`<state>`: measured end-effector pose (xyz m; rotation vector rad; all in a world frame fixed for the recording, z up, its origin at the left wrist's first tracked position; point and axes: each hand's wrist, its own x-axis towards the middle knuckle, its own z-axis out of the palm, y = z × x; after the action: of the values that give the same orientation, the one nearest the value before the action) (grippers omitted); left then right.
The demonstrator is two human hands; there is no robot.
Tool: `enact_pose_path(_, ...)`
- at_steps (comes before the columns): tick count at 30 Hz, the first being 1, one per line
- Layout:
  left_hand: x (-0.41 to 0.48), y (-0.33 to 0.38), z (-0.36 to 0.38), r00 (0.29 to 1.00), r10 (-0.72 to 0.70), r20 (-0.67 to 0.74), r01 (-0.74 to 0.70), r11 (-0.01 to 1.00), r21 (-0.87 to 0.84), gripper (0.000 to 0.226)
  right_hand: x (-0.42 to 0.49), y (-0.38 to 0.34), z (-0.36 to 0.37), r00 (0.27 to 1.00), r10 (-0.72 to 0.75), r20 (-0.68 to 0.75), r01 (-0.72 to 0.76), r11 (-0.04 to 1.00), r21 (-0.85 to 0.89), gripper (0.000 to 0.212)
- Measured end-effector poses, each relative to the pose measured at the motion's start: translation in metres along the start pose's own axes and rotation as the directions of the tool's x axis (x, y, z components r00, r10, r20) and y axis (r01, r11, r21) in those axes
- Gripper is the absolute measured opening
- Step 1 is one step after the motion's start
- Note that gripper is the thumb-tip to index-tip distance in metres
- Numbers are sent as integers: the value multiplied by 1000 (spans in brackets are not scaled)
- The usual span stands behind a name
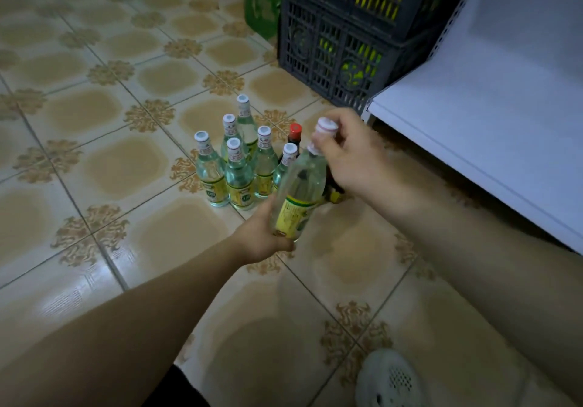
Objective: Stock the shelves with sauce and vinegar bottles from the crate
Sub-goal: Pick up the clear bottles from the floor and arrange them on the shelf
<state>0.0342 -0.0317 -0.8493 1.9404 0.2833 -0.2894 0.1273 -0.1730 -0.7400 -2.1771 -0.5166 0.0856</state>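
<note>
A clear vinegar bottle with a yellow label and white cap is tilted in the air between both hands. My left hand grips its base from below. My right hand pinches its neck just under the cap. Behind it, several more clear vinegar bottles stand upright on the tiled floor in a cluster. A dark sauce bottle with a red cap stands at the cluster's right, partly hidden by the held bottle. The white shelf lies to the right, its lowest board bare.
Two dark plastic crates holding yellow-labelled bottles are stacked at the back, beside the shelf's end. A green carton sits left of them. A white perforated shoe is at the bottom right on the patterned tiles.
</note>
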Motion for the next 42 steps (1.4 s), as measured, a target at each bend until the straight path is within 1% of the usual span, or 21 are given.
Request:
enact_pose_path(2,-9,26,-3,997,79,-3,-79,993,-86,100,0,-29,-32,991,-16,-132,24,998,63,9)
enact_pose_path(4,-22,61,-11,990,141,21,-134,972,-192,91,0,-62,-65,971,-33,-237,61,992,114,10)
enact_pose_path(5,-28,80,-15,982,182,44,-167,959,-228,83,0,-79,-82,961,-28,-275,70,987,146,14)
enact_pose_path(6,-34,97,-19,972,224,72,-198,945,-259,78,0,-94,-98,955,-16,-296,66,985,160,22)
enact_pose_path(7,-41,116,-23,958,269,103,-229,928,-294,75,-1,-110,-116,958,-6,-288,54,985,162,31)
enact_pose_path(8,-47,134,-28,945,303,124,-249,912,-327,73,-4,-122,-132,968,9,-252,37,983,178,33)
enact_pose_path(10,-60,169,-37,924,348,157,-271,887,-373,69,-11,-140,-162,990,72,-119,-40,967,250,29)
enact_pose_path(11,-64,184,-42,911,371,179,-280,876,-393,71,-16,-148,-175,992,99,-76,-76,963,258,30)
enact_pose_path(12,-68,199,-45,895,397,202,-290,863,-413,73,-20,-156,-187,990,115,-81,-92,965,248,28)
enact_pose_path(14,-74,229,-51,863,450,229,-332,848,-413,75,-24,-174,-208,975,119,-186,-76,972,224,18)
enact_pose_path(16,-77,259,-54,832,506,229,-410,837,-361,78,-21,-192,-226,947,85,-309,-21,979,203,10)
enact_pose_path(18,-76,290,-54,800,566,200,-496,811,-310,79,-18,-210,-243,915,34,-402,50,979,197,10)
enact_pose_path(20,-73,315,-54,783,598,172,-535,788,-305,77,-17,-219,-260,883,-25,-468,122,976,178,14)
enact_pose_path(22,-67,335,-52,765,623,162,-557,767,-319,75,-19,-218,-277,878,-81,-472,166,976,142,22)
enact_pose_path(25,-51,361,-41,745,645,168,-572,748,-337,78,-24,-202,-295,943,-79,-322,130,982,139,43)
enact_pose_path(26,-44,370,-35,740,649,175,-574,745,-340,82,-24,-195,-300,951,-70,-302,118,983,143,48)
enact_pose_path(28,-28,388,-24,736,647,199,-573,752,-327,87,-15,-180,-314,941,-59,-334,119,979,163,53)
enact_pose_path(31,0,414,-11,716,659,228,-585,746,-319,77,8,-158,-343,915,-69,-398,149,973,174,53)
enact_pose_path(36,56,466,7,688,716,120,-663,687,-297,68,61,-121,-389,887,-94,-453,201,960,193,73)
enact_pose_path(39,86,494,4,679,728,88,-692,676,-253,65,98,-114,-412,860,-112,-499,237,952,194,70)
enact_pose_path(42,110,523,-10,664,743,83,-722,666,-188,68,130,-126,-430,854,-144,-499,247,958,146,64)
